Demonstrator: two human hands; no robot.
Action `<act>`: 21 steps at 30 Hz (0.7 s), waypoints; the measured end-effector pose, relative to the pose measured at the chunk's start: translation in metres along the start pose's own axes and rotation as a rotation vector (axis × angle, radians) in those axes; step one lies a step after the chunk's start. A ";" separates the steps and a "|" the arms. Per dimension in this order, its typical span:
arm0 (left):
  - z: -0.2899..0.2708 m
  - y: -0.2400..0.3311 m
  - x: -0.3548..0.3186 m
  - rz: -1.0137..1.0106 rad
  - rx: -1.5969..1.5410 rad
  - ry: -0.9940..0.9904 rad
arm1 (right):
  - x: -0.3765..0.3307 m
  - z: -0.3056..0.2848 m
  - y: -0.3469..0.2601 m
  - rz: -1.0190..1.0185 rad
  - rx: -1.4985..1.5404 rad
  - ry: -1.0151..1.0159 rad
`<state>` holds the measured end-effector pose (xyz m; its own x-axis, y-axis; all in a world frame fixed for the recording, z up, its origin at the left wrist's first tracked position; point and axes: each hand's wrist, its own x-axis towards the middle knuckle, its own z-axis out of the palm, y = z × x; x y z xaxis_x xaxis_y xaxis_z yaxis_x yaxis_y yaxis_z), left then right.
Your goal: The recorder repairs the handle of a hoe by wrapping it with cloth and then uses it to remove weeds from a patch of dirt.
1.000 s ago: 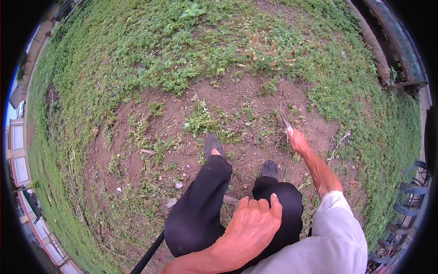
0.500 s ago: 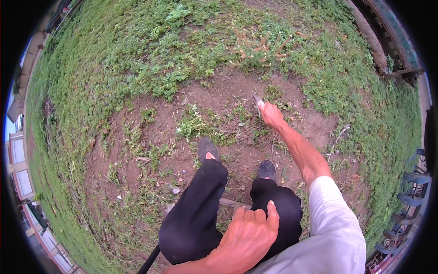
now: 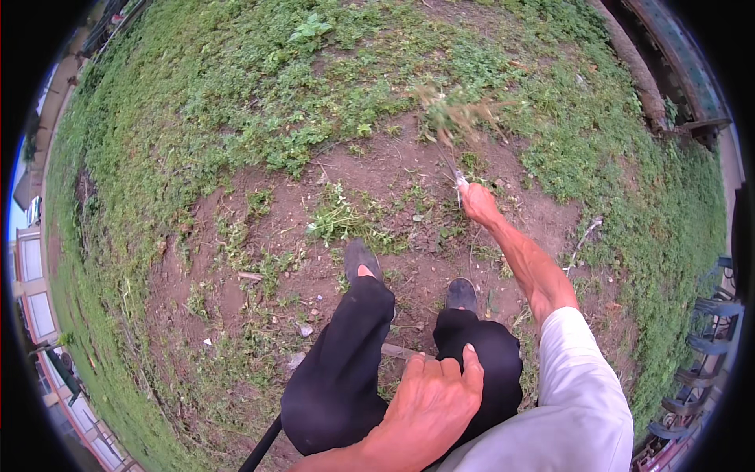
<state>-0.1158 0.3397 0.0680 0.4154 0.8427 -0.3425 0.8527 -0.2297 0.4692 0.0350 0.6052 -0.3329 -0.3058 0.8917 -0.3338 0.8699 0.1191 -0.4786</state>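
Observation:
My right hand [image 3: 480,204] is closed round a slim, pale, pointed hand tool [image 3: 459,179], whose exact kind I cannot make out. Its narrow end points away from me toward the base of a bushy weed [image 3: 462,116] with reddish-brown spikes, which is smeared by motion. Over my right thigh, my left hand [image 3: 432,397] lies back upward, fingers curled under and thumb stretched out. Its fingertips are hidden, so whatever it may hold does not show. Loose pulled greens [image 3: 338,216] lie on the bare soil [image 3: 385,157] just beyond my left shoe [image 3: 361,259].
Low green weeds [image 3: 220,102] cover the ground beyond and around the soil patch. A dry twig [image 3: 583,237] lies right of my right forearm. A trunk-like pole [image 3: 629,59] stands at far right, dark curved metal pieces [image 3: 712,322] at the right edge. Buildings [image 3: 33,271] line the left rim.
My right hand and the tool have shifted slightly right and toward me. The spiked weed, sharp before, is now blurred and shaking. My left hand has barely moved.

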 end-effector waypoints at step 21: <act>0.002 0.002 -0.015 0.068 0.012 0.017 | -0.162 0.052 0.094 0.113 0.035 0.039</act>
<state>-0.1201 0.3252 0.0721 0.4670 0.8332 -0.2961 0.8264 -0.2921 0.4814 0.1459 0.4495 -0.3664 -0.1907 0.9150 -0.3555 0.8836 0.0022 -0.4682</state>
